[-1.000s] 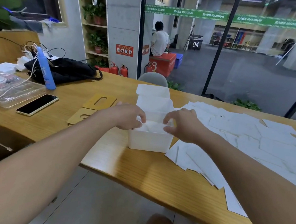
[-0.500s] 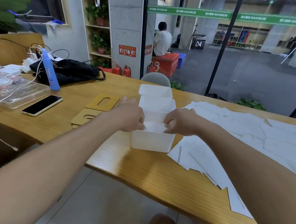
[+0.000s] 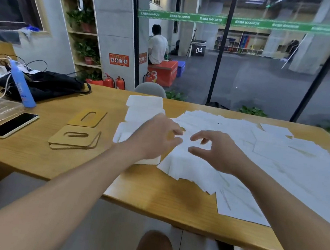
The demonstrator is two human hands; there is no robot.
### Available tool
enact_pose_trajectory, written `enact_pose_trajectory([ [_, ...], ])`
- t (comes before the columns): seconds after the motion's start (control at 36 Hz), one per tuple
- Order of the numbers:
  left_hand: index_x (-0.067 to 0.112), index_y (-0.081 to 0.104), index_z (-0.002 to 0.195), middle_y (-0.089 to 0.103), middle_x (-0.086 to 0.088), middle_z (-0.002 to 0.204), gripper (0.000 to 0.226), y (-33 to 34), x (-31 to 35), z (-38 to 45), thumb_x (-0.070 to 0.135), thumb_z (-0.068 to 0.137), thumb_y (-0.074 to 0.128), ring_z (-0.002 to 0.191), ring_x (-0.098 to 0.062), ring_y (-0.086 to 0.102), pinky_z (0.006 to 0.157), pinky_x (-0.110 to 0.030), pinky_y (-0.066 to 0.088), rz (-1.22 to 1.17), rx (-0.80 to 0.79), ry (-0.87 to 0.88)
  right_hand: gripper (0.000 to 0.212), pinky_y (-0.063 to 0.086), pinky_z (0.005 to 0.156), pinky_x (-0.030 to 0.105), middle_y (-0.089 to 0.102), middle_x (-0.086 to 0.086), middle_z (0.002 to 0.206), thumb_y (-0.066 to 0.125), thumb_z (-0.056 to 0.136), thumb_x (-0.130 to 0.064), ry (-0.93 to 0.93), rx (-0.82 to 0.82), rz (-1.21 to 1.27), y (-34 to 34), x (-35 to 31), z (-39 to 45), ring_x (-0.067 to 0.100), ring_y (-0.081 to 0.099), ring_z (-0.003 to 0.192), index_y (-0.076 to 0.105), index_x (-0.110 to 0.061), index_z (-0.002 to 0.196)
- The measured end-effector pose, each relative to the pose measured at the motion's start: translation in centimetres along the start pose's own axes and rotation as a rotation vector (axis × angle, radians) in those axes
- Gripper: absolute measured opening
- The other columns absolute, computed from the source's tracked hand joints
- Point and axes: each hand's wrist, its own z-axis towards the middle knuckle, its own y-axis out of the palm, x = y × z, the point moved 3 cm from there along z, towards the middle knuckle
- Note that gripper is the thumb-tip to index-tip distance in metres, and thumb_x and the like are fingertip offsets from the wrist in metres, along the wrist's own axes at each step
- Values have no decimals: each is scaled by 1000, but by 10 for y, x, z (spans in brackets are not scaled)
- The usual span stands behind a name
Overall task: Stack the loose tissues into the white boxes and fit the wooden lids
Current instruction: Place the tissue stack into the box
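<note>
Where hands (image 3: pixel 186 143) hover, loose white tissues (image 3: pixel 258 154)

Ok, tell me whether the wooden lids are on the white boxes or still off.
Off. The wooden lids lie on the table left of the white boxes, stacked, none fitted on a box.

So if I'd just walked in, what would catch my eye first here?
Probably the loose tissues spread across the right half of the wooden table, with the left hand and right hand hovering over their near edge, fingers loosely curled. Left of them stand white boxes and slotted wooden lids.
</note>
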Motion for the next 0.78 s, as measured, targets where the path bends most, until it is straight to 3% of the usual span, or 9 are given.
enact_pose_trajectory([
  [0.08, 33, 77, 128, 73, 17, 127, 28, 39, 27, 1, 47, 105, 68, 123, -6, 54, 103, -32, 48, -35, -94, 44, 34, 50, 97, 27, 67, -27, 121, 80, 92, -57, 84, -14, -18, -5, 34, -41, -2, 62, 107, 75, -38, 120],
  [0.22, 36, 73, 132, 68, 15, 132, 31, 104, 57, 1, 50, 105, 66, 129, -8, 52, 106, -35, 46, -116, -239, -12, 29, 45, 111, 40, 65, -25, 122, 79, 94, -53, 235, 14, -22, -7, 83, -95, 4, 59, 113, 74, -40, 120],
  [0.33, 39, 72, 131, 65, 12, 138, 31, 139, 75, 4, 51, 103, 67, 132, -10, 51, 109, -37, 46, -148, -294, -53, 34, 47, 110, 43, 70, -13, 132, 82, 94, -47, 259, 39, -80, -12, 109, -121, 15, 63, 120, 75, -32, 124],
  [0.5, 34, 71, 133, 65, 16, 128, 33, 164, 85, 17, 49, 104, 69, 122, -9, 53, 103, -35, 51, -124, -298, -8, 32, 51, 107, 48, 69, -17, 121, 84, 92, -43, 211, 65, -21, -19, 134, -136, 12, 64, 113, 76, -30, 120],
  [0.58, 37, 70, 133, 64, 21, 127, 36, 169, 81, 25, 51, 100, 71, 121, -4, 50, 102, -33, 50, -133, -283, 1, 32, 55, 102, 46, 68, -18, 118, 85, 91, -44, 176, 72, 16, -19, 141, -133, 8, 65, 107, 77, -30, 118],
  [0.69, 39, 62, 144, 61, 22, 128, 56, 177, 79, 33, 68, 96, 68, 121, 3, 43, 98, -22, 44, -179, -266, -81, 33, 56, 97, 38, 65, -22, 119, 83, 91, -47, 172, 73, 12, -18, 146, -122, 5, 62, 103, 75, -34, 121],
  [0.78, 32, 54, 155, 61, 12, 128, 62, 183, 82, 41, 67, 104, 57, 127, -10, 47, 105, -35, 48, -159, -269, -141, 32, 57, 88, 32, 66, -22, 113, 85, 90, -44, 153, 65, 40, -15, 151, -112, 2, 62, 96, 76, -33, 118],
])
